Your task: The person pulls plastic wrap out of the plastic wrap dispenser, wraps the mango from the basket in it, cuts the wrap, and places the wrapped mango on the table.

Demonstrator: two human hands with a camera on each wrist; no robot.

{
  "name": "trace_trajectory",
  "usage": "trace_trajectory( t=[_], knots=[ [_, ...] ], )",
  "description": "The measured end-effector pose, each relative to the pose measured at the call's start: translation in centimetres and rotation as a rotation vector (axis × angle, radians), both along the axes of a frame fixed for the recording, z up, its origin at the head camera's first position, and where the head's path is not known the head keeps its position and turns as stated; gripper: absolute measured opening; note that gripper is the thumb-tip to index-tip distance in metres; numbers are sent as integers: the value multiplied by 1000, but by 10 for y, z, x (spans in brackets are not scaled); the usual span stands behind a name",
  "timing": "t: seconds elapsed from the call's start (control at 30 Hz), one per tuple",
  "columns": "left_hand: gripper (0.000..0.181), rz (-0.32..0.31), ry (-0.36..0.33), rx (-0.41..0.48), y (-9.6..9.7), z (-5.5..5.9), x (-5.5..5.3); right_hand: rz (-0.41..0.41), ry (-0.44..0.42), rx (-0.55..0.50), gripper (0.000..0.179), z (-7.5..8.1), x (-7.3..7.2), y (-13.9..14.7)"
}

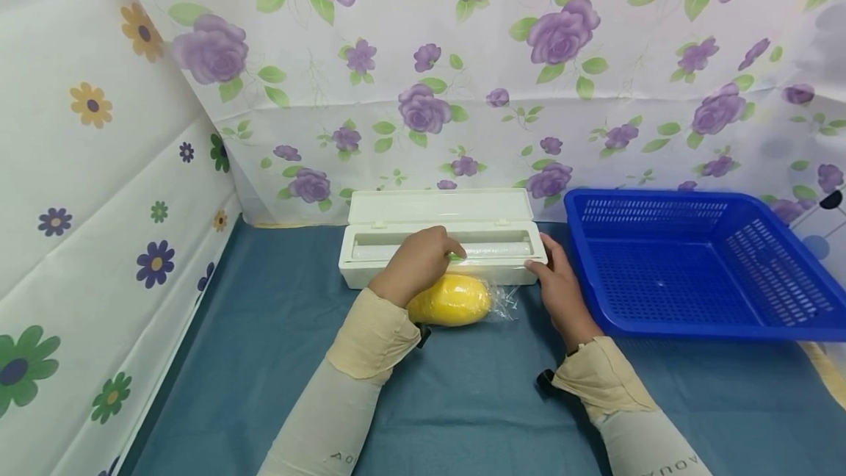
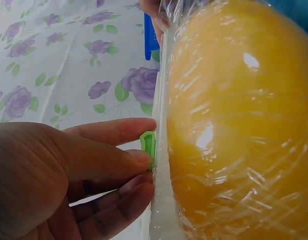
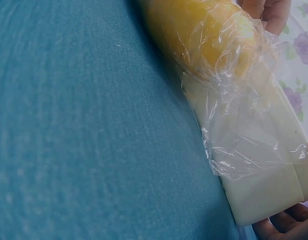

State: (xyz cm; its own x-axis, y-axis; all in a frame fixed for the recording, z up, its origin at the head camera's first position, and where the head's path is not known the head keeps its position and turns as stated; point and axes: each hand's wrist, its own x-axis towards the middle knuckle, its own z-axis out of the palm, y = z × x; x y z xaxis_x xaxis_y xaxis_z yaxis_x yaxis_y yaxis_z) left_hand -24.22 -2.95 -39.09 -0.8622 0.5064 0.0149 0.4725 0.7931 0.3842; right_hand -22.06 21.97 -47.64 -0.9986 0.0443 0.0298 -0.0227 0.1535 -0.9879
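A white cling film dispenser lies across the cloth with its lid raised at the back and a film roll inside. My left hand pinches a small green slider cutter at the dispenser's front edge, between thumb and fingers. With my right hand I grip the dispenser's right end, thumb on top; some of its fingers are hidden in the head view. Close in front of the dispenser lies a rounded yellow thing wrapped in clear film, whose loose end spreads toward the right. Its kind cannot be told.
A blue plastic basket stands to the right, close to my right hand. Teal cloth covers the table. Flower-printed sheets hang behind and on the left.
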Motion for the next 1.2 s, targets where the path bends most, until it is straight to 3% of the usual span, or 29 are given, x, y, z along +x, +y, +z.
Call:
trace_trajectory(
  t=[0.33,0.63,0.93,1.2],
  knots=[
    [35,-26,69,16,-1,-4,1,-3,-1,-10,63,0,0,0],
    [32,-10,102,2,-3,-7,4,7,9,-26,62,0,0,-1],
    [30,-52,220,-17,-6,-16,6,5,1,-22,61,0,0,-1],
    [29,-51,235,10,-6,-18,7,1,2,-18,61,0,0,0]
  ],
)
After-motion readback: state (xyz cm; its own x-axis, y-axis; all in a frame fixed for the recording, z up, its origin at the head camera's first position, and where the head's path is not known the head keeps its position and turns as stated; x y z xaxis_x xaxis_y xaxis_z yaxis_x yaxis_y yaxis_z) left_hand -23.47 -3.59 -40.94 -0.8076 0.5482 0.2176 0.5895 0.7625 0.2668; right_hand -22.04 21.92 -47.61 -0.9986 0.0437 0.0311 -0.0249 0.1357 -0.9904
